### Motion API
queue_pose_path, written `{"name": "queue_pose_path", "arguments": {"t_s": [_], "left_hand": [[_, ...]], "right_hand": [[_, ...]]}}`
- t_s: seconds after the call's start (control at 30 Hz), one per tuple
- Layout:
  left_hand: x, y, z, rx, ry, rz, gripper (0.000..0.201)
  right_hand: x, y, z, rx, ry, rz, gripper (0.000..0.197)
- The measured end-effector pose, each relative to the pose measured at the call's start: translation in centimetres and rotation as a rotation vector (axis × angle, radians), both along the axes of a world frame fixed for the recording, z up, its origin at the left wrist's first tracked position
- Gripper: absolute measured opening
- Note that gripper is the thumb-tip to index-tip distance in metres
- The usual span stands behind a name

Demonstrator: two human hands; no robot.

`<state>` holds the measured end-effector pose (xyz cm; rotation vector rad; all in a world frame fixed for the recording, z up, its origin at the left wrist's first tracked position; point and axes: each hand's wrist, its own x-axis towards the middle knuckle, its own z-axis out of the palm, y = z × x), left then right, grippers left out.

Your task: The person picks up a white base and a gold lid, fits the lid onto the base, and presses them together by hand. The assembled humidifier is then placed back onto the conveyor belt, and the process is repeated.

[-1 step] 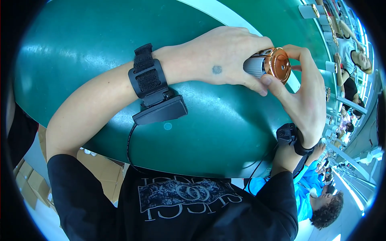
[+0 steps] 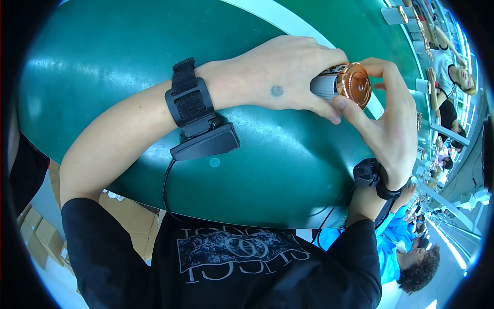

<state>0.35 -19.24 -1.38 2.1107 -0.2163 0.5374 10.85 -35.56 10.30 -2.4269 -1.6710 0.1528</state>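
Both of my hands meet around a short cylinder at the upper right, over the green table (image 2: 242, 175). Its body (image 2: 324, 86) is white and ribbed, and its end cap (image 2: 355, 85) is shiny copper with a small hole in its face. My left hand (image 2: 296, 77) wraps around the white body from the left, thumb below. From the right, my right hand (image 2: 391, 116) grips the copper cap between thumb and bent fingers. My palms and part of the body are hidden. Black straps with small devices sit on both wrists.
A pale strip (image 2: 293, 18) crosses the green surface behind my hands. Similar white-and-copper cylinders (image 2: 393, 15) stand along the far right. Other people sit on the right, one in blue (image 2: 391, 257) close by. Cardboard boxes (image 2: 134, 221) lie below the table edge; a cable (image 2: 164, 190) hangs from my left wrist device.
My left hand and the cylinder have shifted very slightly to the left. Both hands keep their hold.
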Motion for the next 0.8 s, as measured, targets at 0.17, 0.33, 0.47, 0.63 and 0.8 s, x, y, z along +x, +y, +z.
{"name": "queue_pose_path", "arguments": {"t_s": [0.17, 0.33, 0.47, 0.63, 0.8], "left_hand": [[0.0, -0.1, 0.4, -0.017, 0.049, -0.020, 0.063], [-0.2, -0.1, 0.6, -0.040, 0.074, 0.015, 0.063], [0.0, -0.2, 0.6, -0.023, 0.075, 0.021, 0.064], [0.0, -0.2, 0.3, -0.002, 0.069, 0.030, 0.063], [0.1, -0.2, 0.2, -0.009, 0.053, 0.023, 0.064]], "right_hand": [[-0.4, -0.1, 1.3, 0.020, -0.004, -0.010, 0.044], [-0.7, -0.9, 2.8, 0.094, 0.094, -0.137, 0.046], [-0.3, -0.8, 2.4, 0.071, 0.091, -0.148, 0.047], [-0.2, -0.4, 1.8, 0.126, 0.098, -0.128, 0.047], [-0.3, -0.3, 1.6, 0.120, 0.097, -0.147, 0.048]]}}
